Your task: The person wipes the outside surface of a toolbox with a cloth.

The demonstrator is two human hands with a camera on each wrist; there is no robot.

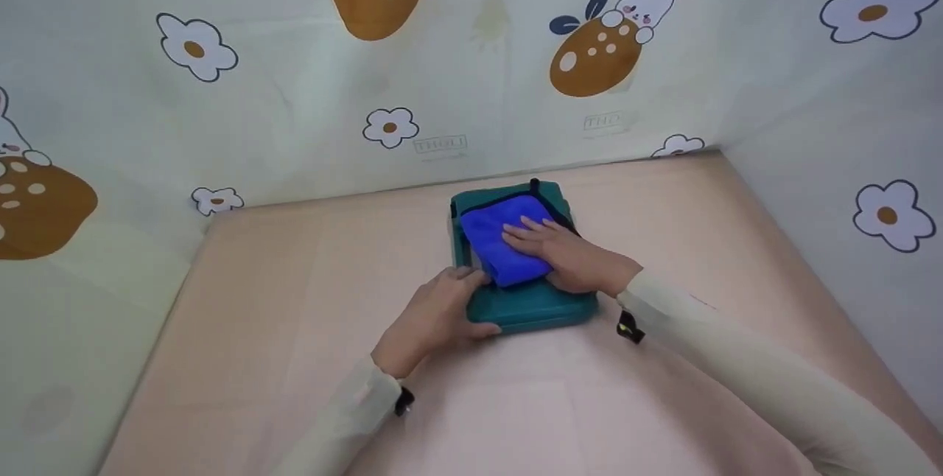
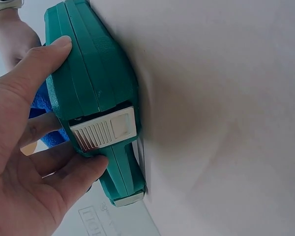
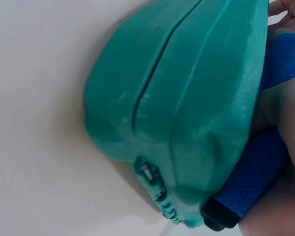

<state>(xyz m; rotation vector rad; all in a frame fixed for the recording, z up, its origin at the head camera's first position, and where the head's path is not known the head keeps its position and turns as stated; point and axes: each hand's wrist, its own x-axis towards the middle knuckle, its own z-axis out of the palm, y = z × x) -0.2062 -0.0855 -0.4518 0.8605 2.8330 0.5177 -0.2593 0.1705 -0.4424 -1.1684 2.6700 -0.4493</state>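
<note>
A green plastic case lies closed on the table, with a folded blue cloth edged in black on top of it. My left hand holds the case at its near left corner. In the left wrist view, the thumb is on one side and curled fingers reach the side by a ribbed pale latch. On the blue cloth my right hand rests with its fingers stretched out, pressing it against the case. The right wrist view shows the case's rounded side and a hinge; the palm's underside is hidden.
The table has a pale pinkish cover and reaches back to a wall hanging printed with rabbits and flowers. More of the printed sheet stands at the left and right sides. The case lies near the table's back edge.
</note>
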